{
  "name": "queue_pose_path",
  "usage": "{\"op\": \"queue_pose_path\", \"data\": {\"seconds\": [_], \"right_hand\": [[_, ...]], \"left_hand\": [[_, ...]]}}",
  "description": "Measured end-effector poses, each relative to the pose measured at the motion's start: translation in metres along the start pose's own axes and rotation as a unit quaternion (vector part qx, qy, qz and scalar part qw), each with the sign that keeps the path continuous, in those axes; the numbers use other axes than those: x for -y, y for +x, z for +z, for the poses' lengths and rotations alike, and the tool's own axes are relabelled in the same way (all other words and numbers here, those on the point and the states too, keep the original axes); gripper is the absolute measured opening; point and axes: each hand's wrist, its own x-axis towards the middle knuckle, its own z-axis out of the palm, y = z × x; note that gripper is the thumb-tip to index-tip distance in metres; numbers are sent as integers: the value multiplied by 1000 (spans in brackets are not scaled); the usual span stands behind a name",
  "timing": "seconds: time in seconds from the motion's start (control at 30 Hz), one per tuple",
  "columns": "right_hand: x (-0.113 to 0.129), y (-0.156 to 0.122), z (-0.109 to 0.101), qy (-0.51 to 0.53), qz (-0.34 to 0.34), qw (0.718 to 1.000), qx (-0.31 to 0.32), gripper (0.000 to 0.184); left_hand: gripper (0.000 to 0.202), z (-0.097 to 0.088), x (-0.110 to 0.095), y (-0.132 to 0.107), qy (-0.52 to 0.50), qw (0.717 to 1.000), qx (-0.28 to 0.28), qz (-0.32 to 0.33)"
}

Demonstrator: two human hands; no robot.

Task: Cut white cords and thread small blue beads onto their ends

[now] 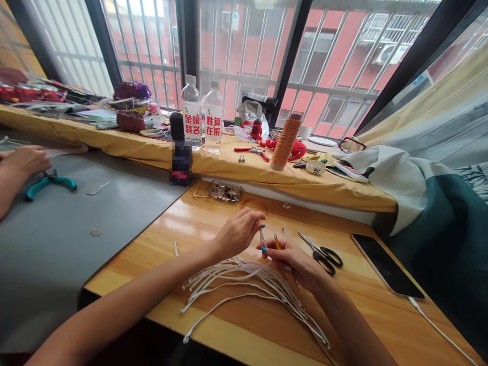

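My left hand (238, 233) is pinched shut on the upper end of a thin white strip (263, 238) above the wooden table (366, 310). My right hand (292, 259) is closed around the lower part of that strip and what looks like a small yellow tool (277, 241). Under both hands lies a loose bundle of several white strips (244, 282), fanning out to the left and trailing to the right. Black-handled scissors (324, 253) lie just right of my right hand.
A phone (386, 264) with a white cable lies at the right. A small tray of bits (224, 191) sits ahead. On the yellow-covered ledge stand two water bottles (191, 112), an orange thread spool (285, 141) and red pliers (252, 151). Another person's hand (23, 161) rests by teal pliers (49, 184) on the grey mat.
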Motion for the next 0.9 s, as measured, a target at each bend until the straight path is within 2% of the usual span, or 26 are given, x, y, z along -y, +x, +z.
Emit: {"op": "queue_pose_path", "data": {"seconds": [0.1, 0.23, 0.47, 0.57, 0.73, 0.8, 0.9], "right_hand": [[1, -2, -2, -20, 5, 1000, 7, 30], [2, -2, -5, -49, 11, 998, 25, 35], [5, -3, -8, -68, -7, 996, -64, 36], [4, -4, -5, -97, -4, 994, -48, 37], [-1, -1, 5, -81, -7, 997, 3, 24], [-1, -1, 7, -71, -3, 997, 0, 19], [2, -3, 7, -78, -3, 997, -11, 16]], "left_hand": [[10, 2, 3, 1, -30, 998, 0, -48], [9, 1, 4, 2, -36, 997, 7, -61], [9, -5, 8, 5, -3, 1000, 26, -13], [9, -5, 7, 5, 3, 1000, 26, 15], [7, -7, 4, 5, 0, 999, 18, 51], [8, -7, 3, 6, -14, 999, 18, 34], [9, -6, 1, 9, -79, 994, 28, -68]]}}
